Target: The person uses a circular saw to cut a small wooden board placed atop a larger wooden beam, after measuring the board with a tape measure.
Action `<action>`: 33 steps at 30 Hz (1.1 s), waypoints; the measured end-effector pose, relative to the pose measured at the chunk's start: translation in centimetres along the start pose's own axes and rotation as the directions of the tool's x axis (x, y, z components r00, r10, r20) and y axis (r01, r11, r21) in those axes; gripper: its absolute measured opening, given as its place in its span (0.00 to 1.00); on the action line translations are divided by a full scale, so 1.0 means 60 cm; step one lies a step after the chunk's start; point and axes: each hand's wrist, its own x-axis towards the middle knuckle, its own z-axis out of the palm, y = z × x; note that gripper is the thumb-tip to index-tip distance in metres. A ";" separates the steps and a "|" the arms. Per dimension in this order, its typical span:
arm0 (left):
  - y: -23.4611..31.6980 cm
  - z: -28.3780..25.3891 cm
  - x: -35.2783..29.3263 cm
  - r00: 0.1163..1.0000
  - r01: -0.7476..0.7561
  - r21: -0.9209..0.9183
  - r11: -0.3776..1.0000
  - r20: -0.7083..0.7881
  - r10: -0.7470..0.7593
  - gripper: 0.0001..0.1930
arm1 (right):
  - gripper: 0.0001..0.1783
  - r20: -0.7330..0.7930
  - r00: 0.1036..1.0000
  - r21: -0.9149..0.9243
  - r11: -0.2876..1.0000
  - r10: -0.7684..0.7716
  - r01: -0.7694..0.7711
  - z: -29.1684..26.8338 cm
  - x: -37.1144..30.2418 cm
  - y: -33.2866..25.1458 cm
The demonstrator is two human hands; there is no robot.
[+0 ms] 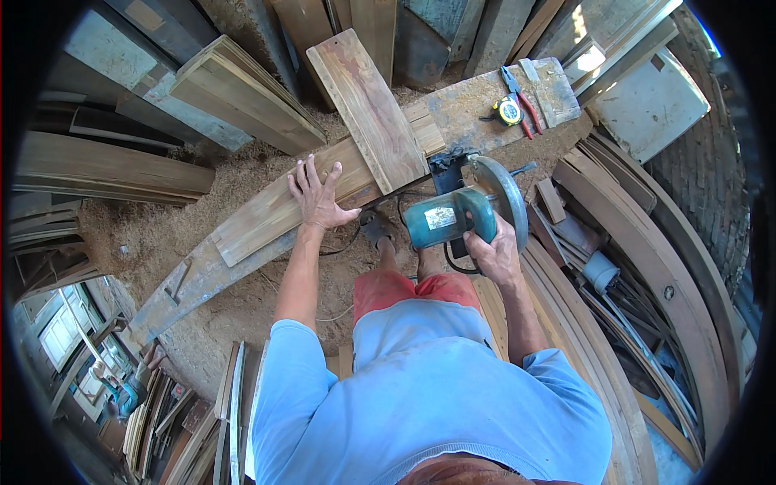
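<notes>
My right hand is wrapped around the rear handle of a teal circular saw with a round metal blade guard. The saw's base sits at the near end of a short wooden board, which lies crosswise over a longer board. Fingers spread, my left hand rests on the longer board, left of the crosswise one. Both boards are on a long, worn bench plank. The saw's blade is hidden from view.
A yellow tape measure and red-handled pliers lie on the plank's right end. Stacked boards stand beyond. Curved timbers and a pale bucket are at right. Sawdust covers the floor; a dark cord runs near my feet.
</notes>
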 end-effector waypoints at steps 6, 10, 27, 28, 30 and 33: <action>0.002 -0.004 0.001 0.999 0.019 0.012 1.000 0.040 -0.020 0.68 | 0.16 -0.019 1.000 0.008 1.000 0.014 -0.014 0.000 -0.001 0.002; 0.004 -0.005 -0.001 1.000 0.013 0.005 1.000 0.012 -0.013 0.67 | 0.15 -0.004 0.999 -0.017 0.999 -0.033 0.033 0.000 0.000 -0.002; 0.002 0.001 -0.002 1.000 0.019 -0.014 1.000 -0.002 -0.019 0.68 | 0.14 0.034 0.993 -0.063 0.992 -0.110 0.112 0.021 -0.011 -0.044; 0.005 -0.004 -0.001 1.000 0.027 -0.020 0.999 0.010 -0.027 0.67 | 0.14 0.045 0.992 -0.078 0.989 -0.120 0.124 0.026 -0.007 -0.046; 0.010 -0.012 0.002 0.998 0.045 -0.034 0.998 0.035 -0.044 0.65 | 0.14 0.074 0.989 -0.090 0.987 -0.127 0.134 0.039 -0.001 -0.052; 0.013 -0.018 0.004 0.998 0.054 -0.037 0.998 0.047 -0.052 0.64 | 0.14 0.110 0.985 -0.107 0.984 -0.129 0.141 0.059 0.009 -0.060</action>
